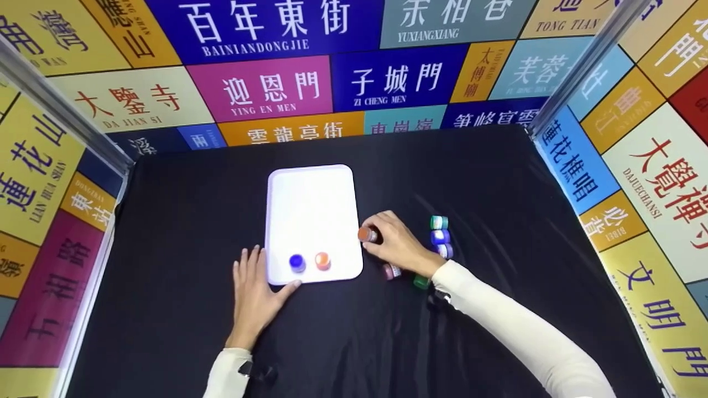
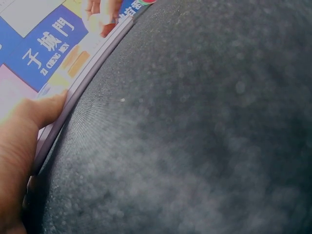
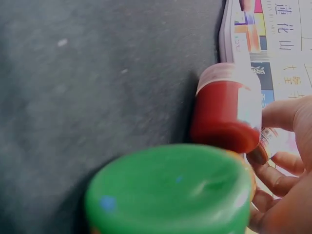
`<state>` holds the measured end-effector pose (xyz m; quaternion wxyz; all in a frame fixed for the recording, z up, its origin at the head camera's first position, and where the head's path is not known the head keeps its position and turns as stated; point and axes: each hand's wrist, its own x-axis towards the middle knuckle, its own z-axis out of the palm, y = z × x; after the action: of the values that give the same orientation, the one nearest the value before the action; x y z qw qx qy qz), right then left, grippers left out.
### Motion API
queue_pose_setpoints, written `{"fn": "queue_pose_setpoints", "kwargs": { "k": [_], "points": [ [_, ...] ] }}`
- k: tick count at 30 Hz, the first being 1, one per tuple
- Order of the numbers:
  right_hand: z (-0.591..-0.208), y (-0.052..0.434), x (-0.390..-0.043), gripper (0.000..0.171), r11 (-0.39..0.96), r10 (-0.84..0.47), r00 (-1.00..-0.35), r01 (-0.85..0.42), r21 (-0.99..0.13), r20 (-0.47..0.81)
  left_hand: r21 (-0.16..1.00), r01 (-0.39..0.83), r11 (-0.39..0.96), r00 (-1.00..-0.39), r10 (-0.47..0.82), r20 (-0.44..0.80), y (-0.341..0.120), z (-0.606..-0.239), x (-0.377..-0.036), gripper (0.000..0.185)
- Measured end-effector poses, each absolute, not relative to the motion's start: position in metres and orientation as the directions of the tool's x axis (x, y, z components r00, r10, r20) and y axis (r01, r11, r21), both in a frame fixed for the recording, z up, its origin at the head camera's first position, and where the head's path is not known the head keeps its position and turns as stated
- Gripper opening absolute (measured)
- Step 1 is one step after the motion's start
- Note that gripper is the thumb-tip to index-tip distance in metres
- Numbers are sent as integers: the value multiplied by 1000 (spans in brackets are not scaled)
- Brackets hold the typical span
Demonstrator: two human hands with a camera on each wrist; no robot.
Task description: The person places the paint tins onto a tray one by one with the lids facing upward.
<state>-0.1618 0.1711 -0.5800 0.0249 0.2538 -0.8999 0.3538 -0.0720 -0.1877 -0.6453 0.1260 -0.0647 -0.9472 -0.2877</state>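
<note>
A white board with rounded corners (image 1: 312,215) lies on the black cloth. On its near end stand a small blue paint jar (image 1: 297,262) and an orange paint jar (image 1: 322,260). My left hand (image 1: 257,301) rests at the board's near left corner, fingers straight along the side and thumb (image 2: 51,108) against the near edge. Beside the right edge, my right hand (image 1: 395,237) pinches a paint jar with an orange-brown end (image 1: 368,234) between thumb and fingers. The right wrist view shows that jar (image 3: 265,144) partly hidden behind a red jar (image 3: 226,114).
Right of my right hand stand a green jar (image 1: 438,222), a blue jar (image 1: 441,237) and a purple-blue jar (image 1: 444,251). Near my wrist are a dark red jar (image 1: 391,271) and another green jar (image 1: 421,281). Sign-covered panels (image 1: 260,88) enclose the table's back and sides.
</note>
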Motion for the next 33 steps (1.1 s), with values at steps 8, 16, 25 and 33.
{"fn": "queue_pose_setpoints", "kwargs": {
  "k": [8, 16, 25, 33],
  "points": [
    [-581, 150, -162, 29, 592, -431, -873, -464, -659, 227, 521, 194, 831, -960, 51, 276, -188, -644, -72, 116],
    [-585, 128, -166, 29, 556, -417, -877, -453, -697, 238, 521, 185, 834, -965, 53, 258, -188, -642, -73, 116],
    [-590, 111, -170, 29, 550, -423, -857, -500, -669, 294, 526, 190, 829, -962, 49, 270, -186, -643, -71, 116],
    [-590, 97, -177, 30, 513, -429, -858, -488, -706, 282, 519, 193, 833, -960, 51, 276, -186, -643, -72, 116]
  ]
}}
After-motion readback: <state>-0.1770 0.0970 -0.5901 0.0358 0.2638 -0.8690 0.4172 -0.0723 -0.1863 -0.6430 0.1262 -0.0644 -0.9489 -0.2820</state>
